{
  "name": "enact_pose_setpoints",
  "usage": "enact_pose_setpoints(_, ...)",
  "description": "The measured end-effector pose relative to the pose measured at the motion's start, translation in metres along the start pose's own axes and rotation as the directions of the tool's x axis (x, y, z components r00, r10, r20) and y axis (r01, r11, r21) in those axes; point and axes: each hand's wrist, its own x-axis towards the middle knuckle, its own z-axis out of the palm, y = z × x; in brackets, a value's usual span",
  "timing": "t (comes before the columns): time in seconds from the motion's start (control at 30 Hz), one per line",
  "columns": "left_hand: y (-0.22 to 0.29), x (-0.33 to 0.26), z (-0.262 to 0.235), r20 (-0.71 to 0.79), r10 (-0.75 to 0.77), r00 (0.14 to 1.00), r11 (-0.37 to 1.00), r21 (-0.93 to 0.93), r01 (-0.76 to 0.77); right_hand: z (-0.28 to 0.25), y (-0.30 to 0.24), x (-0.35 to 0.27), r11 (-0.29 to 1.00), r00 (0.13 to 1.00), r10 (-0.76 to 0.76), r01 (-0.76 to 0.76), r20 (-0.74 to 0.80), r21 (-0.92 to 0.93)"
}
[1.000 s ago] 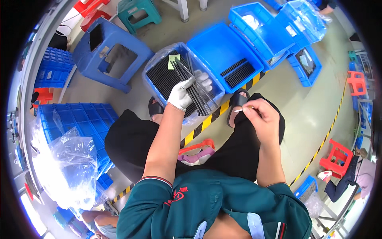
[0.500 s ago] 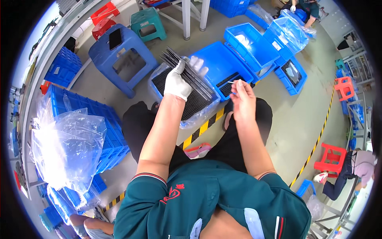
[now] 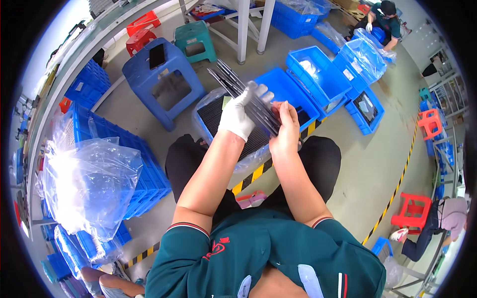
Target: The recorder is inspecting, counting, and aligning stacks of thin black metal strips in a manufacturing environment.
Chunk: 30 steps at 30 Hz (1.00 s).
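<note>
My left hand (image 3: 239, 115), in a white glove, grips a fanned bundle of thin dark strips (image 3: 237, 85) that point up and to the left. My bare right hand (image 3: 284, 131) is closed on the lower right end of the same bundle. Both hands are raised over a blue bin lined with clear plastic (image 3: 208, 104), which holds rows of the same dark strips (image 3: 216, 119). I am seated, with my dark-trousered knees on either side of the bin.
A blue plastic stool (image 3: 161, 79) stands at the left behind the bin. Several open blue bins (image 3: 325, 74) lie to the right. Blue crates with clear plastic bags (image 3: 94, 179) stack at my left. Another person (image 3: 380, 17) crouches far back.
Both hands have risen with the bundle, and my right hand has come across and closed on its lower end. The camera view has tilted further forward.
</note>
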Motion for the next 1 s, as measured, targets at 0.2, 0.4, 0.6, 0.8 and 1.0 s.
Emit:
enact_pose_setpoints(0.2,0.019,0.005,-0.011,0.159,-0.076,0.984,0.992,-0.09,0.091,-0.005,-0.015,0.001,0.977,0.973,-0.14,0.166,0.182,-0.137)
enact_pose_setpoints(0.4,0.028,0.001,0.009,0.092,-0.093,0.991,0.996,0.016,0.092,-0.001,-0.046,0.051,0.93,0.945,-0.228,0.283,0.237,-0.235)
enact_pose_setpoints(0.6,0.012,-0.014,-0.005,0.176,-0.184,0.967,0.983,0.05,0.178,0.026,-0.062,0.094,0.952,0.937,-0.068,0.163,0.341,-0.259)
enact_pose_setpoints(0.8,-0.011,-0.039,-0.005,0.044,-0.485,0.873,0.867,0.151,0.474,0.019,-0.04,0.137,0.922,0.687,0.313,-0.055,0.656,-0.383)
enact_pose_setpoints(1.0,-0.027,-0.049,-0.016,0.076,-0.654,0.753,0.757,0.09,0.648,0.028,-0.028,0.138,0.8,0.174,0.595,-0.033,0.785,-0.599)
